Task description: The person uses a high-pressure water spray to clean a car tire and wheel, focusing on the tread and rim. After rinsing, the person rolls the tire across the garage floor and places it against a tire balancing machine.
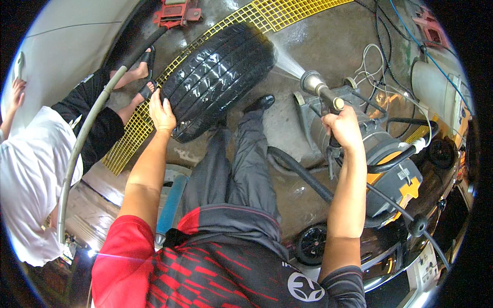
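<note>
A wet black car tire (215,77) stands on its tread in front of me, tilted a little. My left hand (163,114) lies flat against its near left edge, fingers stretched out. In my right hand (343,126) is a metal spray gun (319,86), the fingers wrapped round its grip. A white fan of water (288,63) leaves the nozzle and strikes the right side of the tire. The tire's far side is hidden from me.
Yellow floor grating (226,23) runs beyond the tire. A wheeled vacuum cleaner (382,149) with a black hose (303,172) stands close on my right. Red jacks (177,13) sit at the back. Another person in a white shirt (38,169) stands at left, near a grey hose (82,138).
</note>
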